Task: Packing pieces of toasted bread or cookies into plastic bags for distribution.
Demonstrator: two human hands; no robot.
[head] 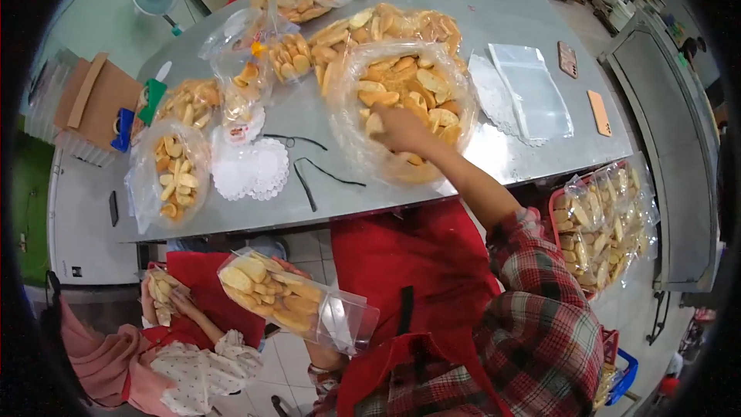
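My left hand (292, 268) holds a clear plastic bag (341, 321) from beneath, tilted in front of my red apron (405, 266). Bread slices (272, 295) fill much of that bag, and its other end is flat. My right hand (402, 130) reaches into a large transparent bag (341, 139) standing wide on the metal table (399, 200). Loose golden bread slices (425, 84) lie inside it. A slice (374, 124) is at my right fingertips; whether they grip it cannot be made out.
At left a co-worker (191, 359) handles a small bag. Clear empty bags (535, 92), paper doilies (249, 165), black ties (324, 176), a bread bag (173, 179) and two phones (567, 59) lie on the table. A red crate (556, 214) with packed bread stands right.
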